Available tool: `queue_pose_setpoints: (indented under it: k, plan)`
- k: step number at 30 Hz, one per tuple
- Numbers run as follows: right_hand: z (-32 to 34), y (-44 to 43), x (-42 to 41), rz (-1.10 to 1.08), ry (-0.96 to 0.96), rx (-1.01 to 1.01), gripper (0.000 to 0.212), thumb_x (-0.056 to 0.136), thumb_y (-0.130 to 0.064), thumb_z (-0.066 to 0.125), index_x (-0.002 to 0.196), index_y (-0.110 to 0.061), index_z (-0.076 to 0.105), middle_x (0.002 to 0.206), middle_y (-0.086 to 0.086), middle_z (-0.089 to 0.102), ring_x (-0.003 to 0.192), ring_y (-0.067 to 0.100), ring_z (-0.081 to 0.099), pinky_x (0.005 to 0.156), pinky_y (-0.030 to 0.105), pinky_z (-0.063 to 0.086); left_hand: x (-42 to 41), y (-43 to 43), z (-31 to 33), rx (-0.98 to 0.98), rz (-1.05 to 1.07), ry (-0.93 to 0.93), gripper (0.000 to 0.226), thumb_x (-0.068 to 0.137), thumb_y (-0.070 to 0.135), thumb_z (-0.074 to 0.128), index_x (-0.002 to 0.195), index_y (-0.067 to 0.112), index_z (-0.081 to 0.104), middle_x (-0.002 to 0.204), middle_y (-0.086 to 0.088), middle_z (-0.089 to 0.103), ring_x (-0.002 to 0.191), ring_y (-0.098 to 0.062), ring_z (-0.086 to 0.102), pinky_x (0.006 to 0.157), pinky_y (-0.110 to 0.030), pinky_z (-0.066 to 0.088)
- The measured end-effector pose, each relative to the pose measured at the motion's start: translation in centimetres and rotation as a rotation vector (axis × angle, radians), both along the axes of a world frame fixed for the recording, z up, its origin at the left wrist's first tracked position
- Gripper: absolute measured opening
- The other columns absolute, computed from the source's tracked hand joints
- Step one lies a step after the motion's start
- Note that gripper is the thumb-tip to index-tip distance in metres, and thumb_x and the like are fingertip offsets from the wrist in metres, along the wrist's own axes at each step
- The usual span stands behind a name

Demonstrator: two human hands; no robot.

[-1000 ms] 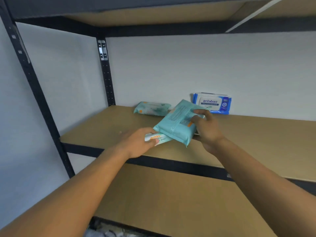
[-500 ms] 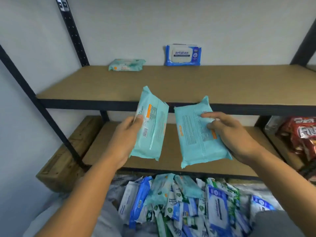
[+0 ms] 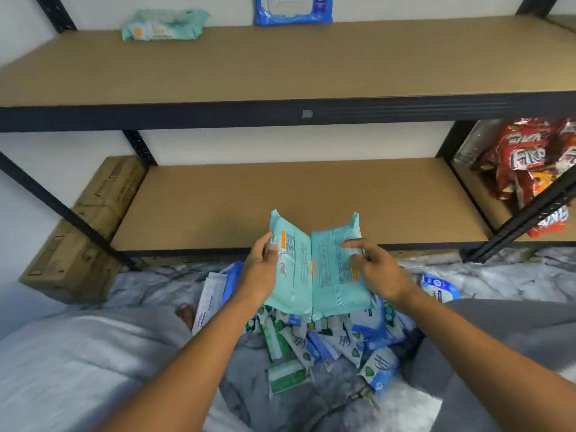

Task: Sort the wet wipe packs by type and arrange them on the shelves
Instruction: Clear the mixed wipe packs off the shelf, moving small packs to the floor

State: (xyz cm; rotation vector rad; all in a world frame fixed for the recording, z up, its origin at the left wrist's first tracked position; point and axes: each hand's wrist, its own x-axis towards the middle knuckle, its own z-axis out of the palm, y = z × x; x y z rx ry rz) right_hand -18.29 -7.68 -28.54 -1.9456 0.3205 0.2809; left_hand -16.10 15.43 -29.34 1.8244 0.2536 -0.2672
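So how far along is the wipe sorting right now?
Barely started. Done: one teal pack and a blue pack sit on the upper shelf. In hand: left hand grips a second teal pack, right hand a third teal pack, edges touching. Left: the pile below.

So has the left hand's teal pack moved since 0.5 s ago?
Yes. The teal pack has dropped from the upper shelf rail to the lower shelf edge, and closed up against the other teal pack.

Bare forearms [image 3: 199, 347], seemingly grey trousers [image 3: 505, 335]
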Motion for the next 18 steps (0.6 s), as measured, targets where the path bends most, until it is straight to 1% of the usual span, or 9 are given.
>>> queue_pose_setpoints:
  k: [2,4,6,9,11,13,15,16,18]
  plan:
    - [-0.4,-0.6,0.4,0.001,0.027,-0.021,0.026,0.099,-0.019,0.051,0.115,-0.034,0.064,0.073,-0.009,0.061,0.057,0.009,0.052,0.054,0.024,0.042,0.4,-0.3,-0.6,0.025,-0.013,0.022,0.044,0.105,0.040,0.036,0.149,0.035,0.036,0.144,0.006,0.051,0.124,-0.016,0.054,0.100,-0.035,0.047]
    - [-0.8,-1.4,0.7,0.035,0.064,-0.107,0.023,0.098,-0.028,0.054,0.119,-0.035,0.063,0.079,-0.004,0.066,0.067,0.016,0.055,0.064,0.031,0.046,0.6,-0.2,-1.1,0.124,-0.050,0.091,0.050,0.105,0.046,0.033,0.153,0.035,0.027,0.148,0.002,0.046,0.124,-0.020,0.053,0.094,-0.032,0.045]
    - [-1.1,-2.3,0.8,0.038,0.128,-0.160,0.022,0.098,-0.032,0.056,0.119,-0.029,0.064,0.066,-0.011,0.062,0.064,0.016,0.052,0.063,0.029,0.046,0.5,0.2,-1.5,0.247,-0.096,0.164,0.052,0.104,0.046,0.034,0.154,0.033,0.024,0.147,-0.007,0.045,0.109,-0.020,0.058,0.088,-0.032,0.045]
    - [-0.8,-2.4,1.0,0.015,0.185,-0.139,0.022,0.097,-0.033,0.058,0.115,-0.026,0.067,0.061,-0.001,0.047,0.066,0.023,0.042,0.063,0.034,0.042,0.0,0.2,-1.3,0.260,-0.120,0.153,0.046,0.104,0.043,0.038,0.147,0.030,0.036,0.139,-0.008,0.052,0.087,-0.014,0.055,0.084,-0.031,0.045]
    - [0.1,-1.7,1.0,0.026,0.137,-0.124,0.024,0.098,-0.032,0.056,0.117,-0.023,0.067,0.070,-0.001,0.053,0.068,0.022,0.044,0.062,0.032,0.042,-0.1,0.0,-0.9,0.206,-0.113,0.106,0.041,0.102,0.044,0.043,0.140,0.030,0.045,0.141,-0.002,0.052,0.096,-0.010,0.058,0.085,-0.029,0.047]
    - [1.4,-0.8,0.9,0.061,0.097,-0.120,0.025,0.099,-0.033,0.055,0.119,-0.024,0.065,0.089,0.004,0.064,0.075,0.022,0.056,0.061,0.033,0.049,-0.3,-0.1,-0.1,0.165,-0.114,0.064,0.032,0.100,0.043,0.048,0.129,0.032,0.053,0.141,0.002,0.054,0.116,-0.014,0.058,0.095,-0.035,0.048]
    - [2.9,0.1,0.8,0.060,0.064,-0.079,0.022,0.098,-0.033,0.056,0.117,-0.026,0.065,0.114,0.020,0.066,0.096,0.036,0.064,0.079,0.050,0.055,-0.5,-0.2,1.1,0.146,-0.126,0.012,0.024,0.099,0.041,0.050,0.121,0.034,0.057,0.135,0.005,0.058,0.117,-0.015,0.059,0.097,-0.039,0.050]
    - [3.8,0.6,0.7,0.063,0.036,-0.066,0.021,0.098,-0.032,0.056,0.116,-0.026,0.064,0.119,0.023,0.064,0.100,0.038,0.063,0.088,0.053,0.052,-0.5,-0.3,2.0,0.143,-0.135,-0.030,0.022,0.099,0.040,0.051,0.118,0.034,0.059,0.131,0.006,0.060,0.113,-0.015,0.061,0.094,-0.037,0.051]
    - [5.7,1.5,0.9,0.074,-0.046,-0.055,0.019,0.097,-0.032,0.056,0.114,-0.027,0.065,0.117,0.020,0.065,0.097,0.030,0.064,0.093,0.050,0.051,-0.2,-0.4,4.5,0.139,-0.150,-0.137,0.018,0.098,0.039,0.052,0.114,0.037,0.061,0.123,0.011,0.063,0.109,-0.012,0.063,0.092,-0.037,0.053]
